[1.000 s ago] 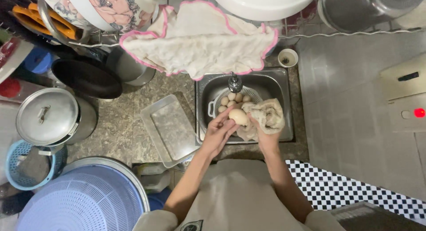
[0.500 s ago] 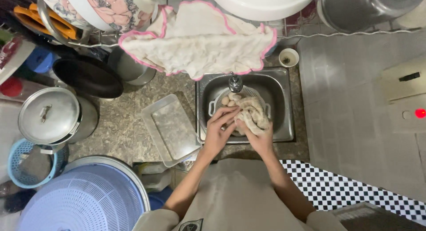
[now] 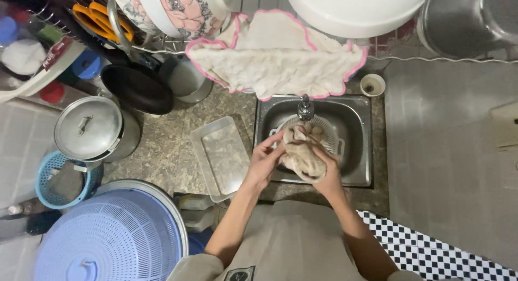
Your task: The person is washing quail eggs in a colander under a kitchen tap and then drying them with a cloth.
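Since half a second ago you have gathered the beige cloth (image 3: 301, 154) from spread over the white colander (image 3: 329, 138) into a bundle. Your left hand (image 3: 265, 161) and right hand (image 3: 328, 170) are both clamped on it, above the steel sink (image 3: 359, 124), just below the tap (image 3: 305, 107). A clear plastic tray (image 3: 218, 154) lies on the speckled stone counter (image 3: 162, 151) beside a lidded pot (image 3: 89, 127). The bundle hides the colander's contents and your right fingers.

speckled stone counter (image 3: 162, 151); checkered floor (image 3: 431, 254)
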